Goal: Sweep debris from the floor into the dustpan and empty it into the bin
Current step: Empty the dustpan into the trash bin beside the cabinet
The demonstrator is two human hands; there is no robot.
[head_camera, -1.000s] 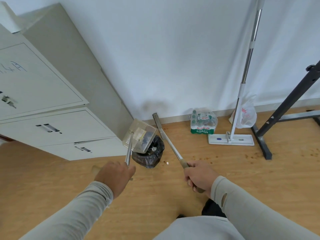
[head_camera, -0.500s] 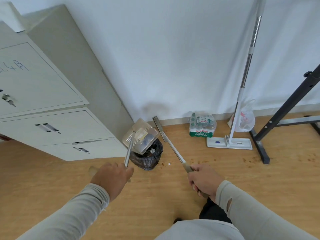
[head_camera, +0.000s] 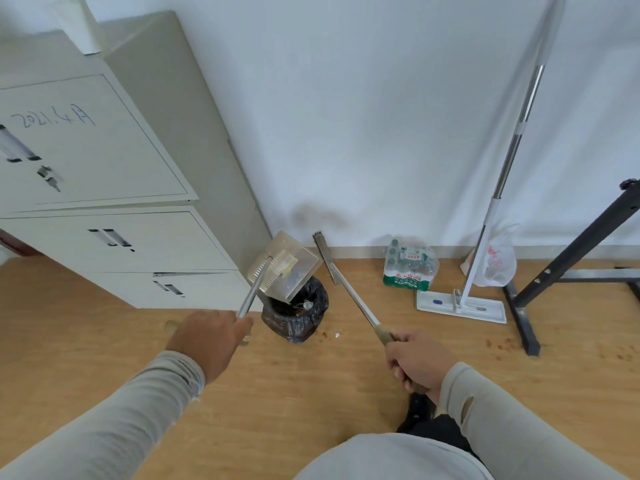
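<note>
Dustpan (head_camera: 284, 268) tilted over the black-bagged bin (head_camera: 296, 311) beside the cabinet (head_camera: 114, 216) corner, left hand (head_camera: 207, 337) gripping its metal handle, right hand (head_camera: 414, 360) curled round the broom (head_camera: 349, 292) handle, bristles near the wall, crumbs (head_camera: 498, 348) on open wood floor (head_camera: 311, 393) rightward, mop (head_camera: 460, 304) and black stand (head_camera: 561, 258) beyond.

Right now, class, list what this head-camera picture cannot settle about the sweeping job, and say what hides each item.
- Bin contents: mostly covered by the tilted dustpan above it.
- Left hand fingers on the dustpan handle: hidden behind the back of the hand.
- Broom bristles: head seen edge-on, too small.
- Mop handle top: cut off by the upper edge.
</note>
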